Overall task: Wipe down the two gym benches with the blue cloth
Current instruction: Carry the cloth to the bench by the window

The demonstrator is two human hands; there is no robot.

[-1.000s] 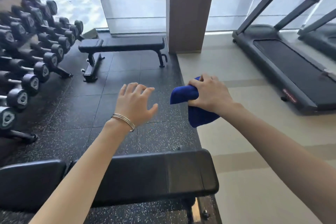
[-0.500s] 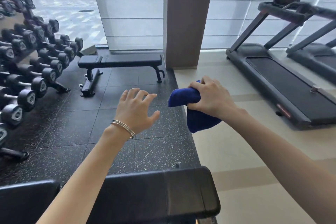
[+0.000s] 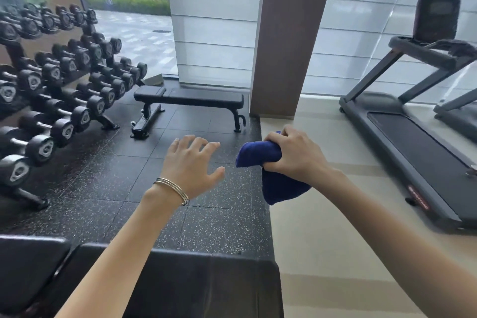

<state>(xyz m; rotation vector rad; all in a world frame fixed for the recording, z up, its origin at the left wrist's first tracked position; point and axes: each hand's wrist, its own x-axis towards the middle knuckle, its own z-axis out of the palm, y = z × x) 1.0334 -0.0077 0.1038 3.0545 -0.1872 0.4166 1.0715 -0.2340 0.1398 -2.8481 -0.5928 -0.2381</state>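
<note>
The treadmill (image 3: 413, 162) fills the right side on the pale floor, and the rack (image 3: 59, 100) of dumbbells fills the left side on the dark mat (image 3: 103, 188). A brown pillar (image 3: 291, 33) stands between them. The near bench (image 3: 211, 284) lies across the bottom of the view, under both forearms, and nothing touches its black pad. The far bench (image 3: 191, 97) stands well apart from it, beside the foot of the pillar, also with nothing on it.

The cloth (image 3: 280, 188) is in the air above the edge of the mat, between the two benches, bunched into a lump. The right hand (image 3: 296, 156) grasps it from above with curled fingers, so both ends stick out. The left hand (image 3: 191, 166) is released, fingers spread, and it grasps nothing. It hovers just beside the cloth. A thin bracelet (image 3: 171, 187) sits on its wrist.

I judge that no wiping goes on at this moment, because the cloth is off both pads. Whether the near bench is already wiped, I cannot tell. The view points toward the far bench, so probably that one is the target. The next move calls for going round the near bench, then laying the cloth flat on the pad and sweeping along its whole length.
</note>
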